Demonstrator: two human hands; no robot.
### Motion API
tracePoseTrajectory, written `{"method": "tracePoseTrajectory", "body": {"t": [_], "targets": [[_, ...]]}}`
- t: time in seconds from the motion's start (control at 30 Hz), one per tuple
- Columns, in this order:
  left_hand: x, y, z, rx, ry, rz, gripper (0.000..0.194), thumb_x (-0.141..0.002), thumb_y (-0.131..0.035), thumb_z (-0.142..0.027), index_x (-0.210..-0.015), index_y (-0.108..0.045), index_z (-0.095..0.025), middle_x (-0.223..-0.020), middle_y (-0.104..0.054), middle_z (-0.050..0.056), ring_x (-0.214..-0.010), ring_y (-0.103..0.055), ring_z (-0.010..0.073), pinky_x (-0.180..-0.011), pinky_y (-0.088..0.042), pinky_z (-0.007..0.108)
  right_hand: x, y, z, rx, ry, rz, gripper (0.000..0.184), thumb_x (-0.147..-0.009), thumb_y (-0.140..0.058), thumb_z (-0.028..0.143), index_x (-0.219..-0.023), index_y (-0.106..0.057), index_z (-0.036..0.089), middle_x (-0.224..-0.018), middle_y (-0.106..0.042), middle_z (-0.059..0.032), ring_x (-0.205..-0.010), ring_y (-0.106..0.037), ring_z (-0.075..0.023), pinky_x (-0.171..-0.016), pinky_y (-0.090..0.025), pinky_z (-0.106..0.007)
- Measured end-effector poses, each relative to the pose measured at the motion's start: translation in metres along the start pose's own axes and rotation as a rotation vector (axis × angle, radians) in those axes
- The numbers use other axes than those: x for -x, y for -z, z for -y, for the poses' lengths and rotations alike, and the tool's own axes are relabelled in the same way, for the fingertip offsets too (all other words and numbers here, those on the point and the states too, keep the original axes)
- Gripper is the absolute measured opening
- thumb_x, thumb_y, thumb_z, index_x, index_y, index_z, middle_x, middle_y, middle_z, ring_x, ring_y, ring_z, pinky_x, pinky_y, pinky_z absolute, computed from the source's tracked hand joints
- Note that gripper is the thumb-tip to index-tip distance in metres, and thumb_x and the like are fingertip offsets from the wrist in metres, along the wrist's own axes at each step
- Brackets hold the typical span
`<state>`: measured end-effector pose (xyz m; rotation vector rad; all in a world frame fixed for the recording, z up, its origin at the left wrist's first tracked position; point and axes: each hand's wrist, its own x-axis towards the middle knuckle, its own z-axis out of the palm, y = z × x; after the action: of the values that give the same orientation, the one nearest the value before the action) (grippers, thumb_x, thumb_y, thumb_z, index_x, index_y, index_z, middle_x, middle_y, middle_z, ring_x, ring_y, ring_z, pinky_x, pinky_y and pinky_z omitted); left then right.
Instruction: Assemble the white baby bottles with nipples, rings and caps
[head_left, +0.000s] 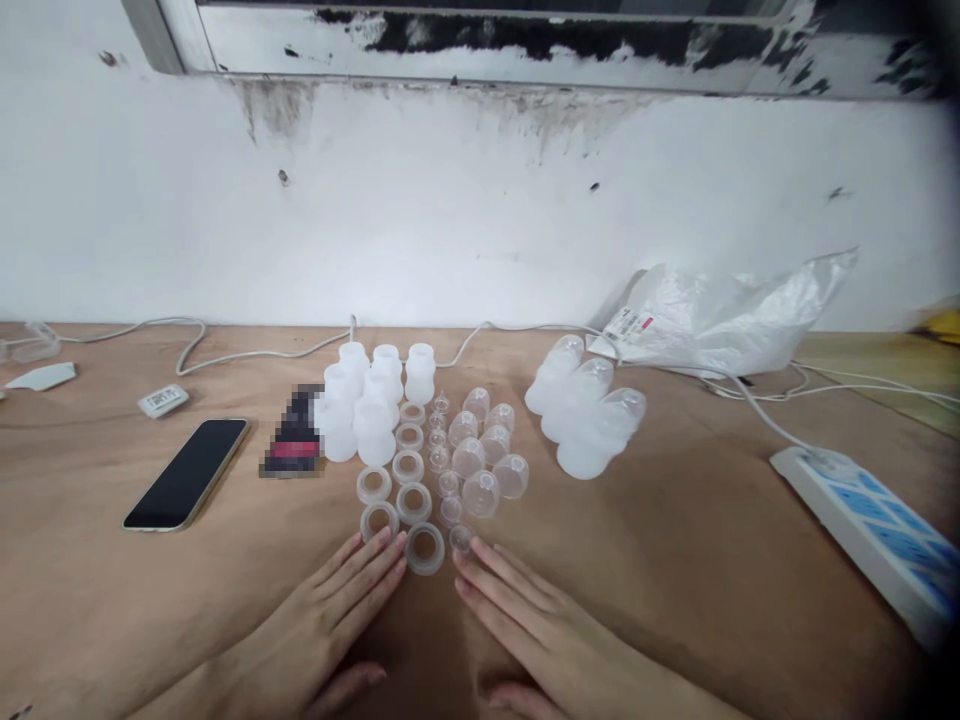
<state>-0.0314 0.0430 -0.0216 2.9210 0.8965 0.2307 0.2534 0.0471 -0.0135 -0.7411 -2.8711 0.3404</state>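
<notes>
My left hand [337, 615] lies flat on the brown table [712, 560], fingers stretched out, fingertips just short of a clear plastic ring [424, 548]. My right hand [525, 620] lies flat too, palm down, its fingertips next to a small clear nipple [460, 539]. Neither hand holds anything. Beyond the fingers lie rows of several clear rings [409, 468], small nipples [439, 445] and domed clear caps [484, 455]. Behind them stand several white bottle bodies [375, 400]. To the right, three bottles [585, 415] lie on their sides.
A black phone [187, 472] lies at the left, beside a blurred dark item [294, 445]. A white power strip [870, 525] sits at the right edge, with white cables [247, 352] running along the wall. A crumpled plastic bag [727, 315] rests at the back right.
</notes>
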Motion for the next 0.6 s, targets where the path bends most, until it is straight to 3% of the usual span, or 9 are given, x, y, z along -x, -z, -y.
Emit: {"method": "tracePoseTrajectory", "body": {"t": [0.1, 0.23, 0.6], "targets": [[0.005, 0.001, -0.003, 0.017, -0.043, 0.004, 0.073, -0.08, -0.05, -0.025, -0.139, -0.009, -0.012, -0.139, -0.026, 0.013, -0.124, -0.033, 0.0262, -0.096, -0.038, 0.038, -0.006, -0.003, 0.003, -0.08, 0.002, 0.091, 0.058, -0.087, -0.042, 0.035, -0.136, -0.024, 0.011, -0.141, -0.025, -0.0096, -0.13, -0.018, -0.0218, -0.105, -0.027, -0.037], [0.005, -0.001, -0.003, 0.037, -0.073, -0.069, 0.06, -0.083, -0.046, -0.016, -0.137, -0.02, -0.014, -0.134, -0.039, 0.01, -0.12, -0.041, 0.0213, -0.097, -0.039, 0.031, -0.008, 0.003, 0.002, -0.125, 0.03, 0.117, 0.046, -0.086, -0.041, 0.018, -0.131, -0.037, 0.012, -0.135, -0.036, -0.0069, -0.127, -0.028, -0.0163, -0.105, -0.025, -0.031], [-0.006, 0.005, -0.005, 0.121, 0.0, -0.01, 0.044, -0.079, -0.047, -0.014, -0.124, -0.044, -0.014, -0.128, -0.048, 0.009, -0.117, -0.045, 0.0215, -0.097, -0.041, 0.034, -0.01, 0.0, 0.001, -0.179, -0.035, 0.081, 0.045, -0.085, -0.043, 0.023, -0.129, -0.041, 0.014, -0.136, -0.038, -0.0088, -0.128, -0.029, -0.0178, -0.105, -0.028, -0.034]]}}
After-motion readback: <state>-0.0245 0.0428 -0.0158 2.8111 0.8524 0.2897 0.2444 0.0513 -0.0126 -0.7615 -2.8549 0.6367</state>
